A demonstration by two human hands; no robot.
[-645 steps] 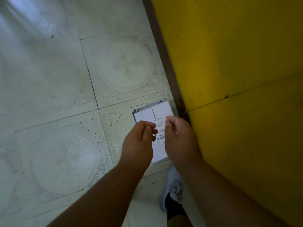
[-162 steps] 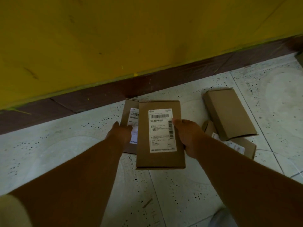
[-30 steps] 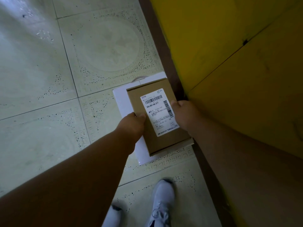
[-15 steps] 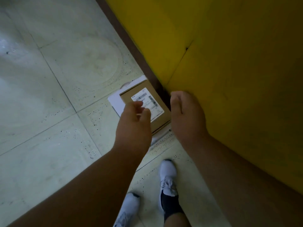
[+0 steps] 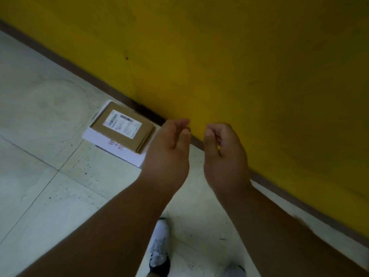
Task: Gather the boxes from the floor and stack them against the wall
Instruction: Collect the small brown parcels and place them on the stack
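Left of centre: small box [image 5: 121, 127] atop larger box [image 5: 119, 150], on floor [image 5: 50, 186] against wall [image 5: 239, 66]. Both hands at centre, right of the stack; shoes [image 5: 159, 246] at lower edge.

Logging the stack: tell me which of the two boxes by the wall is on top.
The brown cardboard box with the printed label is on top. It lies flat on the larger white box, whose edges stick out beneath it.

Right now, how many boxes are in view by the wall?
2. A white box lies flat on the floor beside the yellow wall; a brown cardboard box sits on top of it. Neither hand touches them. Others may lie out of frame.
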